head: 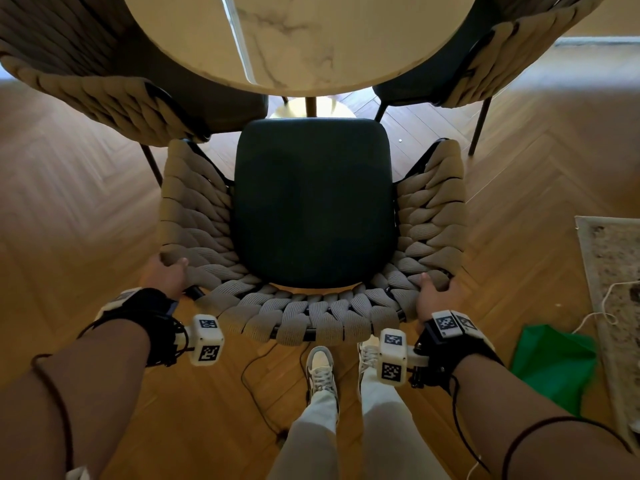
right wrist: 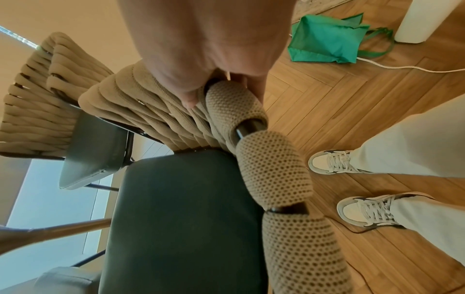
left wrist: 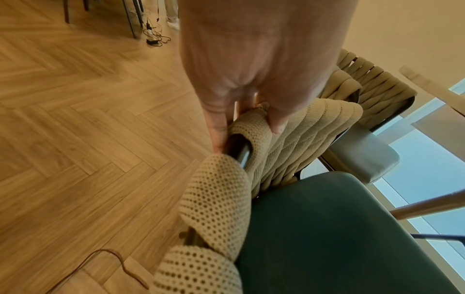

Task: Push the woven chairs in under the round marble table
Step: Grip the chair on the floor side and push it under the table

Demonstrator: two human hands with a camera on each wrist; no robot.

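A woven chair [head: 311, 317] with beige rope back and dark green seat [head: 313, 206] stands in front of me, its seat front just short of the round marble table [head: 301, 39]. My left hand [head: 166, 275] grips the left rear of the back rail, fingers and thumb curled round the woven band [left wrist: 251, 127]. My right hand [head: 434, 294] grips the right rear of the rail [right wrist: 234, 105] the same way. Two more woven chairs stand at the table, one at the left [head: 97, 95] and one at the right [head: 485, 64], seats partly under the top.
Herringbone wood floor [head: 69, 202] lies all around. A green bag [head: 554, 362] and a white cable [head: 595, 317] lie at my right beside a rug edge [head: 606, 271]. A dark cable [head: 259, 368] runs on the floor by my feet [head: 320, 372].
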